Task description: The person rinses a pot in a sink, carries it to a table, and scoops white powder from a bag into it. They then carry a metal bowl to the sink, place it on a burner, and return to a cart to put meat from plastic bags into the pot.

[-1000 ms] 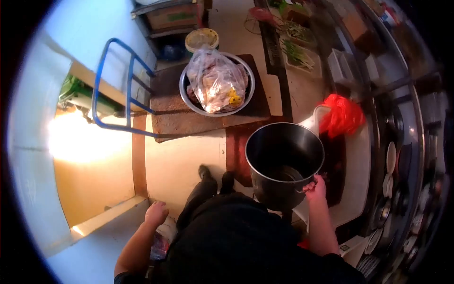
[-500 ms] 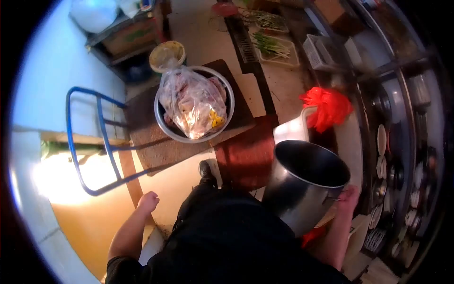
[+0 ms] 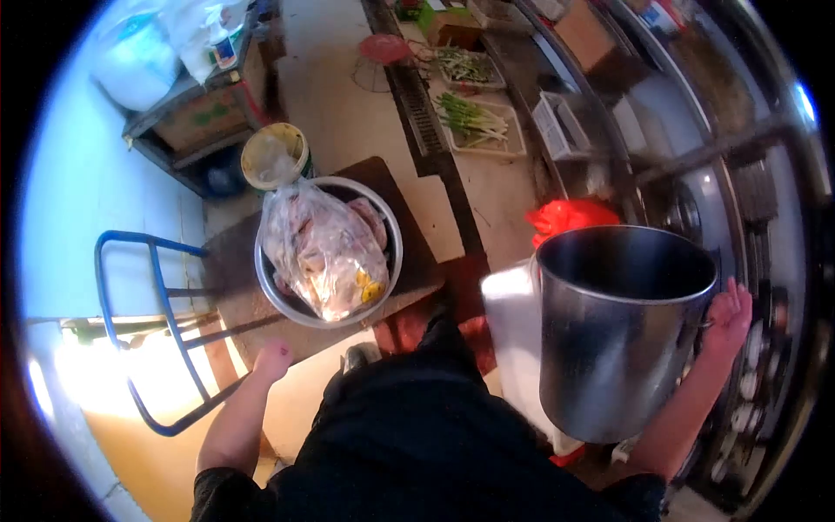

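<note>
A tall steel stockpot point(image 3: 622, 348), its dark mouth facing up, is at my right side. My right hand point(image 3: 729, 317) grips the pot at its far right side, near the rim; one or two fingers stick up. On my left, my left hand point(image 3: 275, 358) is curled into a fist with nothing showing in it, close to the front edge of the platform cart point(image 3: 230, 291). A metal basin point(image 3: 396, 248) stands on the cart and holds a clear plastic bag of what looks like raw meat point(image 3: 326, 252), with a yellow mark on the bag.
A white bin point(image 3: 513, 322) with a red plastic bag point(image 3: 570, 215) stands beside the pot. The cart's blue handle point(image 3: 165, 300) rises at left. A yellowish bucket point(image 3: 277, 157) is behind the basin. Green onions point(image 3: 470, 117) lie in a tray; shelves point(image 3: 739, 139) line the right.
The stockpot and my right hand have moved up and to the right in view. My feet have shifted in a step. The cart and basin now appear lower and further left.
</note>
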